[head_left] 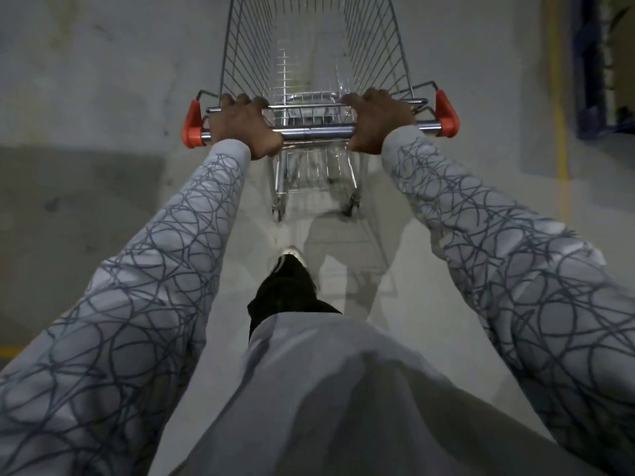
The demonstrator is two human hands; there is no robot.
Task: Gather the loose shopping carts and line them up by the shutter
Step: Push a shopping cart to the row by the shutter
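A wire shopping cart stands straight ahead of me on the concrete floor, its basket empty. Its chrome handle bar runs across the view between two red plastic end caps. My left hand grips the bar near its left end, fingers curled over the top. My right hand grips the bar near its right end in the same way. Both arms are stretched forward in grey patterned sleeves. Two rear wheels show below the handle. No shutter is in view.
Grey concrete floor spreads to the left and ahead. A yellow painted line runs along the right side, with a dark blue frame beyond it. My shoe steps forward just behind the cart.
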